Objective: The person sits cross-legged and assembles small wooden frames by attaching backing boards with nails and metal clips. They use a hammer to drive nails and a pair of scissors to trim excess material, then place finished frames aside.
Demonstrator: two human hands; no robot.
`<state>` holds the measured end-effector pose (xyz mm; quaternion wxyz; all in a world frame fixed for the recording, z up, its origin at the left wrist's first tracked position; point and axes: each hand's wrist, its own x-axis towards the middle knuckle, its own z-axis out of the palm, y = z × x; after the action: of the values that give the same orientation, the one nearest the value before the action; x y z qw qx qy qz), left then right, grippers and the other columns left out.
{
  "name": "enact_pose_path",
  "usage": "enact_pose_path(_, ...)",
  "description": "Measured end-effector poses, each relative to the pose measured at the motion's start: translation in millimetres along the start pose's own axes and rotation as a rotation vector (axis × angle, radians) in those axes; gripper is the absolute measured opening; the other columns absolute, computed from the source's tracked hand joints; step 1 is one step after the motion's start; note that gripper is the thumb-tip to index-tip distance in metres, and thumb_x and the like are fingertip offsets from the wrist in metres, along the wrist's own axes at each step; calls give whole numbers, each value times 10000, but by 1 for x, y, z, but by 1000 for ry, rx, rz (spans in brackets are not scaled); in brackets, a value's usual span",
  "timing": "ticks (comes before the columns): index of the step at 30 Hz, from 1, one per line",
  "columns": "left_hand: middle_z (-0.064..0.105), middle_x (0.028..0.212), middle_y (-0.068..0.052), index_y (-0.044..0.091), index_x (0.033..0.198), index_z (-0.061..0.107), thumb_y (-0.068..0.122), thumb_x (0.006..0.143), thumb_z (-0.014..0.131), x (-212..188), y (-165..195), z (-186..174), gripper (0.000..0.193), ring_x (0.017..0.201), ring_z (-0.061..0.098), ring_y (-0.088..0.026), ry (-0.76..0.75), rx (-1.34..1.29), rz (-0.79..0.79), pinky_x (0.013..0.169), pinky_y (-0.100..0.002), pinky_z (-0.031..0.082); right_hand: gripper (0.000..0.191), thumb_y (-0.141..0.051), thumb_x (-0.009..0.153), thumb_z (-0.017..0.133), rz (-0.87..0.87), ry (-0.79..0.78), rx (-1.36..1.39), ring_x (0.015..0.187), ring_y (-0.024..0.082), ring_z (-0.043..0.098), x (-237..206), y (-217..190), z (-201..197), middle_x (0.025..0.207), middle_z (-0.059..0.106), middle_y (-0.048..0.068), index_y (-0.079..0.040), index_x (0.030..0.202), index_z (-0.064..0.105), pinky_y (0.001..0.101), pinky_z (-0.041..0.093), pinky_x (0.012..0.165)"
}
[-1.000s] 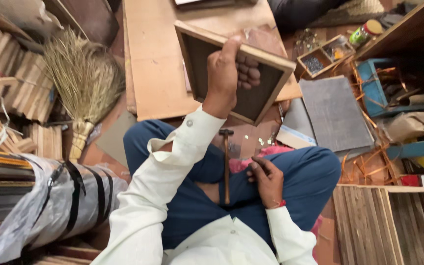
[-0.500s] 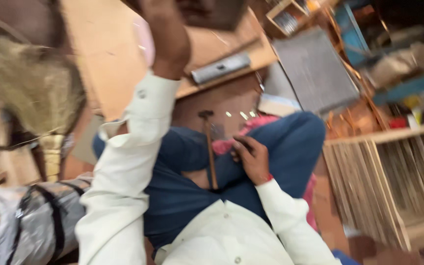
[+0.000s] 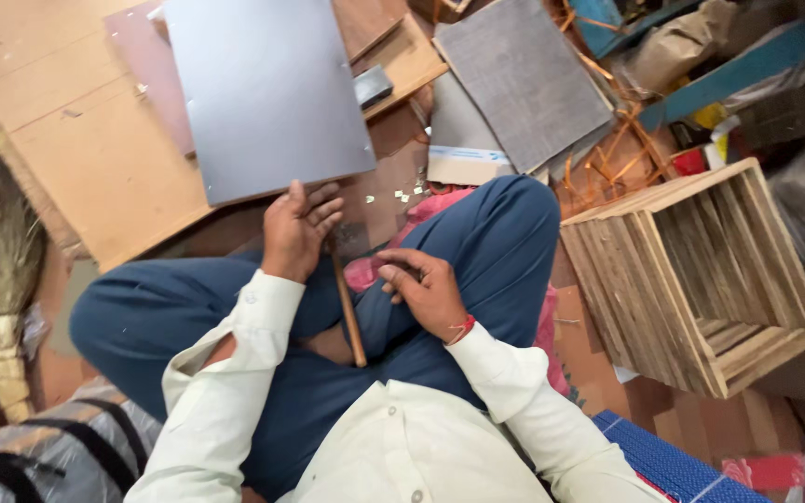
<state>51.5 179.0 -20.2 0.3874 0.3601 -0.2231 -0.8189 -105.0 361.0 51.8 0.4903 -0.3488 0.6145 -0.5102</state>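
Two hands — left hand (image 3: 298, 228), right hand (image 3: 426, 291) — one grey board (image 3: 267, 93)

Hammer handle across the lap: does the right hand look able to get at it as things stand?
Probably yes. The right hand rests on the knee just beside the wooden hammer handle, with nothing between them; the left hand covers only the handle's upper end.

Your left hand (image 3: 298, 228) grips the near edge of a flat grey rectangular board (image 3: 267, 93), tilted slightly and resting over the wooden floor panels (small pale marks dot its border). A wooden-handled hammer (image 3: 347, 303) lies across your lap, handle toward you, just beside your right hand (image 3: 426, 291).
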Motion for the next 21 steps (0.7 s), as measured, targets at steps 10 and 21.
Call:
enact_pose_path(10,732,1034,-124,19,1135,610,325,991,663,22,-23,-15,342,866,716,-224,158,77,-75,748,-354,577,216,-70,931,743,-443,240,-500,789,199,728,3,-49,-26,938,748,118,-14,1140,747,306,564,699)
enact_pose_path(21,773,912,-110,-7,1098,751,157,900,761,13,-61,23,257,782,696,-148,66,1115,252,712,-299,565,239,-55,928,750,-696,102,-511,937,292,745,-34,-62,-36,1056,728,154,-23,1157,690,361,594,801)
